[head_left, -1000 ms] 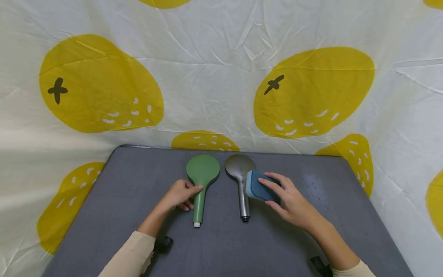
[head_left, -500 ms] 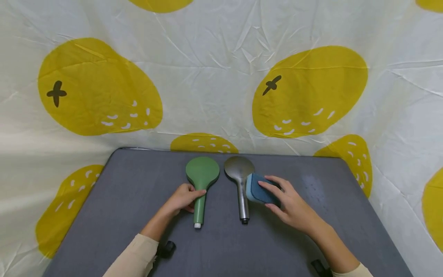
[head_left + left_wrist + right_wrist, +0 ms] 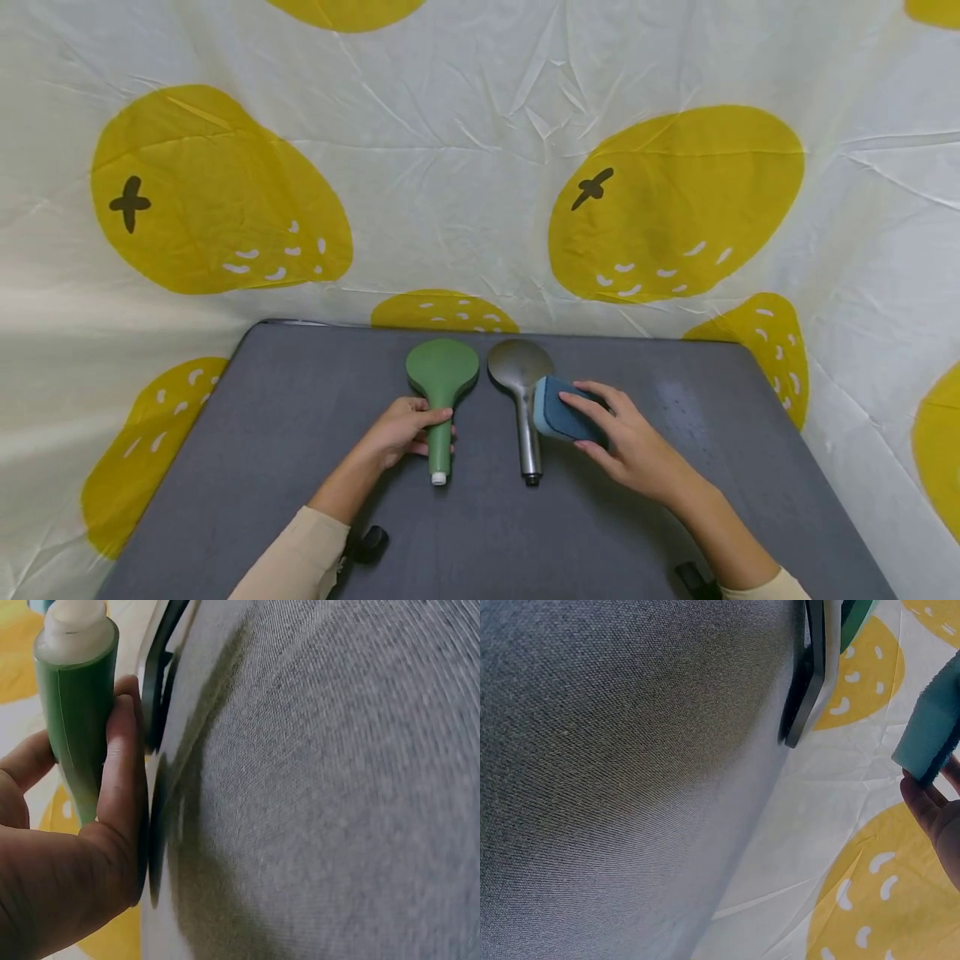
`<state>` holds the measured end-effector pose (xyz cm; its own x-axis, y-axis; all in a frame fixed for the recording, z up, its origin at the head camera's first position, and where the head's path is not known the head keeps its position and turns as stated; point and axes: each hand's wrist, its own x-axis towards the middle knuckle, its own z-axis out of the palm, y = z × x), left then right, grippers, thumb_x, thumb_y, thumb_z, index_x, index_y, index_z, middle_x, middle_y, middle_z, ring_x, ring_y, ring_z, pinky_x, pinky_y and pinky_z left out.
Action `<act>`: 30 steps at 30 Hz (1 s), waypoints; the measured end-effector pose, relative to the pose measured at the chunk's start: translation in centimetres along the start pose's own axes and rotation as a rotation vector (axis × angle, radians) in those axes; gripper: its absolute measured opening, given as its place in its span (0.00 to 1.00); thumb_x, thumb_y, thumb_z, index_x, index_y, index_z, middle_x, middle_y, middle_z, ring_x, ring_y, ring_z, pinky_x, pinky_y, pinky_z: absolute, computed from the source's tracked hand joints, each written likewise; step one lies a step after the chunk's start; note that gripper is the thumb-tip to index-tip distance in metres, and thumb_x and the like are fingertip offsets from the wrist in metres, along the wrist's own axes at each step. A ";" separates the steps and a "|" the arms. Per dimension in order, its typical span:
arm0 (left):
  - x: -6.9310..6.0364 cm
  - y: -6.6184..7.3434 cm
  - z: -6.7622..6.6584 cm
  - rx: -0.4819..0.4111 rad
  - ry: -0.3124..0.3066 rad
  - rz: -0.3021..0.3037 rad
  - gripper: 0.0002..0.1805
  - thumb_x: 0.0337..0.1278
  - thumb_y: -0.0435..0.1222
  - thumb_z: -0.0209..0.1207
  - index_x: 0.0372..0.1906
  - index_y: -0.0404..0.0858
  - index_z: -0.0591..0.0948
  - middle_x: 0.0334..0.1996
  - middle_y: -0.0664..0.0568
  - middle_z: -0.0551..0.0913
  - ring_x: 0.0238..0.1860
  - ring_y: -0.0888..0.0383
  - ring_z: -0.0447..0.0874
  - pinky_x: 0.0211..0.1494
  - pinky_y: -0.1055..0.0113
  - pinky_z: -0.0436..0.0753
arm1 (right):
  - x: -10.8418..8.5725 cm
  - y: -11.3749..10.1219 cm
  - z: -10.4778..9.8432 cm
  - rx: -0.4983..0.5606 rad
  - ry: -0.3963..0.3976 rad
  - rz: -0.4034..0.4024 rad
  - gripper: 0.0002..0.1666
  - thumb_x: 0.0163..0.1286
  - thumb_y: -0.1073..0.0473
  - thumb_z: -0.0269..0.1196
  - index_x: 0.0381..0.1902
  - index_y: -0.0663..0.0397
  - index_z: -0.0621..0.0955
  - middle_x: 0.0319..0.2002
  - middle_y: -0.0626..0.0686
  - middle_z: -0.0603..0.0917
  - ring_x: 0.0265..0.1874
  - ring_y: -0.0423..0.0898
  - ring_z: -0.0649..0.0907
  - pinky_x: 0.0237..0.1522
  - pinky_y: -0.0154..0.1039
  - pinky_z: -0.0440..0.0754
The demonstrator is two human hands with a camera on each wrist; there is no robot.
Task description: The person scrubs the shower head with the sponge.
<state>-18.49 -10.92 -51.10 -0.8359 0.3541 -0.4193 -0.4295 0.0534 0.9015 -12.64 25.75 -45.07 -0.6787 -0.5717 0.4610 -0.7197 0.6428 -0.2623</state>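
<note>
Just left of the right hand (image 3: 626, 437) (gripping a blue sponge (image 3: 567, 410)), the grey shower head (image 3: 522, 398) lay fore-and-aft, while the left hand (image 3: 399, 431) gripped a green shower head (image 3: 442, 385).

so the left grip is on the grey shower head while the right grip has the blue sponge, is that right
Not quite: the left grip is on the green shower head, not the grey one, as the head view shows. The right grip does have the blue sponge.
</note>
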 end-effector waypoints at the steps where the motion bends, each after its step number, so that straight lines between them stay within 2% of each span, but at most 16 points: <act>1: 0.0 0.0 0.0 -0.003 -0.009 0.009 0.24 0.71 0.40 0.64 0.55 0.23 0.74 0.42 0.38 0.90 0.34 0.50 0.93 0.39 0.57 0.91 | 0.1 0.0 0.0 0.001 -0.003 0.000 0.47 0.57 0.64 0.78 0.74 0.47 0.72 0.68 0.62 0.73 0.66 0.57 0.73 0.62 0.47 0.73; 4: 0.0 0.0 0.1 -0.014 -0.016 0.028 0.22 0.72 0.40 0.63 0.55 0.24 0.74 0.45 0.41 0.90 0.35 0.52 0.93 0.36 0.60 0.91 | 0.2 0.1 0.0 0.002 -0.007 -0.002 0.47 0.57 0.64 0.77 0.74 0.47 0.73 0.68 0.62 0.73 0.65 0.57 0.74 0.61 0.48 0.74; 8: 0.1 0.0 0.4 -0.021 0.005 0.049 0.20 0.73 0.38 0.62 0.55 0.26 0.73 0.44 0.43 0.91 0.34 0.54 0.93 0.32 0.64 0.89 | 0.4 0.2 0.0 0.006 -0.013 0.003 0.47 0.57 0.64 0.77 0.74 0.46 0.73 0.68 0.62 0.73 0.65 0.58 0.74 0.58 0.52 0.76; 10: 0.1 0.1 0.5 -0.029 0.011 0.068 0.20 0.73 0.37 0.62 0.56 0.26 0.72 0.44 0.42 0.90 0.34 0.53 0.93 0.33 0.63 0.89 | 0.5 0.2 0.0 0.005 -0.019 0.008 0.47 0.58 0.64 0.77 0.74 0.45 0.73 0.68 0.62 0.73 0.65 0.58 0.74 0.57 0.55 0.77; 19: -0.5 1.4 1.1 0.000 0.041 0.238 0.27 0.69 0.30 0.64 0.66 0.24 0.70 0.54 0.28 0.84 0.36 0.45 0.92 0.46 0.54 0.91 | 1.5 0.1 -0.3 -0.009 -0.017 -0.021 0.46 0.59 0.63 0.76 0.75 0.45 0.73 0.71 0.60 0.71 0.66 0.60 0.73 0.57 0.59 0.78; 24: -1.0 2.7 1.9 0.026 0.042 0.308 0.29 0.66 0.28 0.65 0.69 0.25 0.70 0.56 0.25 0.82 0.44 0.40 0.91 0.50 0.52 0.90 | 2.5 -0.2 -0.7 -0.031 0.000 -0.047 0.44 0.58 0.63 0.77 0.73 0.45 0.75 0.71 0.63 0.71 0.67 0.63 0.72 0.59 0.61 0.78; 25: -1.0 3.0 2.2 0.034 0.047 0.318 0.29 0.66 0.27 0.65 0.68 0.26 0.70 0.56 0.24 0.82 0.45 0.39 0.90 0.49 0.52 0.90 | 2.7 -0.2 -0.8 -0.036 0.001 -0.052 0.43 0.59 0.62 0.77 0.72 0.45 0.75 0.71 0.64 0.71 0.67 0.64 0.72 0.59 0.61 0.78; 28: -1.2 3.7 2.9 0.061 0.058 0.357 0.27 0.64 0.25 0.66 0.67 0.28 0.73 0.54 0.25 0.83 0.48 0.35 0.88 0.48 0.53 0.90 | 3.2 -0.4 -1.0 -0.055 0.009 -0.065 0.31 0.73 0.51 0.68 0.72 0.44 0.76 0.71 0.64 0.70 0.67 0.65 0.71 0.60 0.63 0.77; 30: -1.2 4.1 3.3 0.089 0.065 0.389 0.27 0.63 0.25 0.67 0.66 0.29 0.75 0.53 0.26 0.84 0.47 0.35 0.88 0.48 0.54 0.90 | 3.6 -0.5 -1.2 -0.069 0.018 -0.070 0.31 0.73 0.51 0.69 0.71 0.44 0.76 0.71 0.65 0.70 0.67 0.66 0.71 0.60 0.63 0.77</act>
<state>-18.07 -8.05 -46.53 -0.9514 0.3041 -0.0482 -0.0477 0.0091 0.9988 -14.55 23.95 -42.28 -0.6242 -0.6075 0.4913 -0.7528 0.6359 -0.1701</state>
